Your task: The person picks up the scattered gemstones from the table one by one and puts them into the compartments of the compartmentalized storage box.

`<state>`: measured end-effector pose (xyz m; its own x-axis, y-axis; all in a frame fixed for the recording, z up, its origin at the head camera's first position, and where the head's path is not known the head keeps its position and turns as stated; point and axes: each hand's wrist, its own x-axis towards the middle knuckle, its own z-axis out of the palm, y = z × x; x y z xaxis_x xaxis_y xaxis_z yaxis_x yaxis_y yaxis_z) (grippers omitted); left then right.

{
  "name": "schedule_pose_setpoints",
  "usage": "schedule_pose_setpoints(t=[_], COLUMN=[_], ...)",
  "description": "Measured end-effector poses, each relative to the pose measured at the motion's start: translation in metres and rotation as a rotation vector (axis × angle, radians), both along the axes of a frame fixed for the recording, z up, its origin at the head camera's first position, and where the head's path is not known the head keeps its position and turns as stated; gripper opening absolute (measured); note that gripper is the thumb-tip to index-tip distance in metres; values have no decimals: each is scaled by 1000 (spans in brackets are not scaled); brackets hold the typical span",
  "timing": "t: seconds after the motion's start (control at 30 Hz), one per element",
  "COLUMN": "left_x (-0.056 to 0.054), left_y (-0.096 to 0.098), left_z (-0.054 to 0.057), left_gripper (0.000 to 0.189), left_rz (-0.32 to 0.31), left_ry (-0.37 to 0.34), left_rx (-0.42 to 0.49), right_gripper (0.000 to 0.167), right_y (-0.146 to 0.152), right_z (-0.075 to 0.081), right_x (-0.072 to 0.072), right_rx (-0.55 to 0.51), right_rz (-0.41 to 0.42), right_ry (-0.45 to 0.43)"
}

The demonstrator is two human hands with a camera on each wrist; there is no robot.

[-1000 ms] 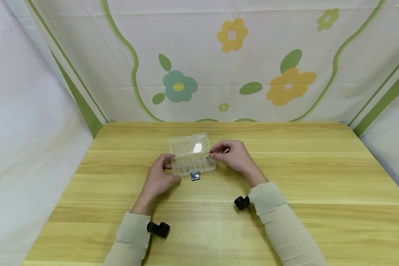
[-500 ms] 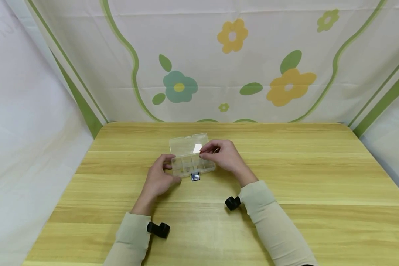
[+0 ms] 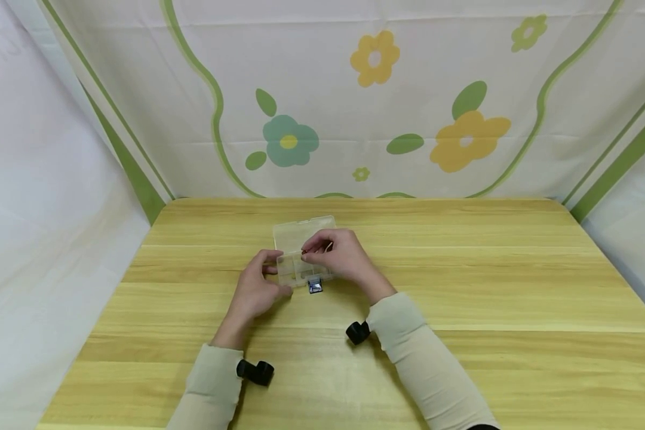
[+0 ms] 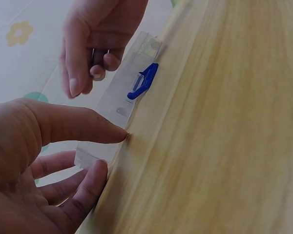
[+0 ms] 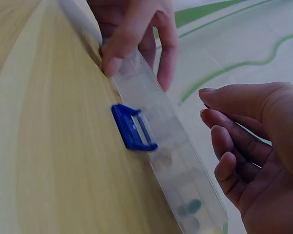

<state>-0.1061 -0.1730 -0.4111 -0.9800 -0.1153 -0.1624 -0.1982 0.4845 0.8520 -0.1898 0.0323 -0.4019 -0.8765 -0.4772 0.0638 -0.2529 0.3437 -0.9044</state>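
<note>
A clear plastic compartment box (image 3: 286,277) lies on the table with its lid (image 3: 295,233) folded open to the back. On its front hangs a blue latch (image 5: 129,129). My left hand (image 3: 255,287) holds the box's left end, thumb at the front and other fingers around the side. Over the left-middle compartments, my right hand (image 3: 340,253) pinches a tiny reddish piece (image 3: 303,252) between thumb and index finger; its kind is mostly hidden by the fingertips. Through the front wall, a small dark green piece (image 5: 193,206) shows in the right-end compartment.
The wooden table (image 3: 516,286) extends around the box on all sides. A white cloth with printed flowers (image 3: 467,140) stands behind its back edge. Black wrist cameras (image 3: 255,372) are strapped at both cuffs.
My right hand has moved left, from the box's right end to over its left-middle compartments, still pinching the reddish piece. The left hand and the box have stayed in place.
</note>
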Motion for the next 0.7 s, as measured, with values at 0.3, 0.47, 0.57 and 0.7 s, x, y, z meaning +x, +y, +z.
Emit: schedule_pose_setpoints(t=[0.3,0.47,0.57,0.7], left_x=[0,1,1,1], left_y=[-1,-1,-1,-2], left_z=[1,2,1,1], left_gripper=[75,72,72,73], left_rz=[1,-5,-6,-7], left_ry=[-12,1,11,8], left_rx=[9,12,14,11], right_gripper=[7,9,9,9], right_y=[-17,-26,-29,-31], right_z=[-1,-3,-4,-4], right_x=[6,8,9,11], right_rx=[44,58,71,78], right_rz=[42,82,86,80], right_ry=[81,97,91,91])
